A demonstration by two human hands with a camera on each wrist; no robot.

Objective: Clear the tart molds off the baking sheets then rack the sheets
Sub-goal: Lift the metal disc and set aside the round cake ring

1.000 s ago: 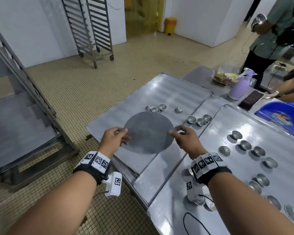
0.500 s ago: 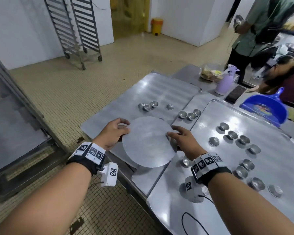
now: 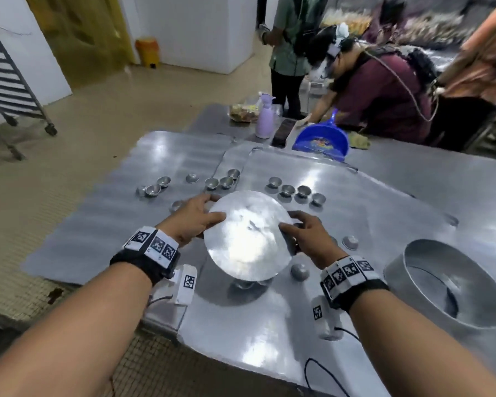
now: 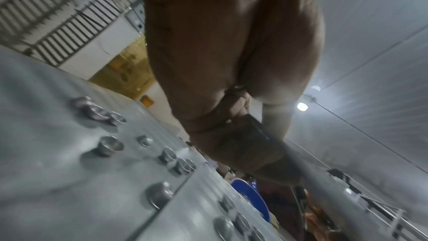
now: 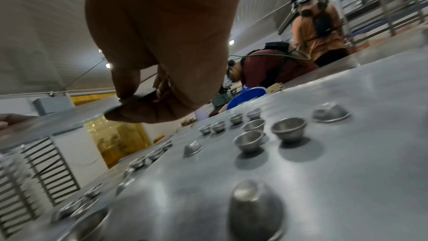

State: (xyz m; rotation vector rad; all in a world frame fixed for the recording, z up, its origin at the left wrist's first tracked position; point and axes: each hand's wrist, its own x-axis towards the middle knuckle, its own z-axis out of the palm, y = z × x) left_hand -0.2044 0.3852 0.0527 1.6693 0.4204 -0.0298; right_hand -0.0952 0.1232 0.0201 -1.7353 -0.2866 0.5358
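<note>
Both hands hold a round flat metal disc (image 3: 246, 239) by its edges, a little above the right baking sheet (image 3: 364, 224). My left hand (image 3: 212, 207) pinches the left rim, thumb on top. On the opposite rim my right hand (image 3: 288, 222) pinches likewise; in the right wrist view the thumb and fingers (image 5: 129, 102) clamp the disc (image 5: 57, 122). Small metal tart molds (image 3: 295, 191) lie scattered on this sheet, and others (image 3: 155, 188) on the left baking sheet (image 3: 112, 230). One mold (image 3: 299, 271) lies upside down beside the disc, and one (image 3: 246, 283) sits under it.
A deep round metal pan (image 3: 447, 282) stands on the right of the sheet. Beyond are a blue dustpan (image 3: 322, 140), a purple bottle (image 3: 264, 117) and a dark phone (image 3: 282, 131). People (image 3: 384, 90) work at the table's far side. A wheeled rack (image 3: 9, 81) stands on the floor, left.
Both hands have carried the disc to the right, from over the left sheet to over the right sheet. The view has swung right, and the round pan has come into sight.
</note>
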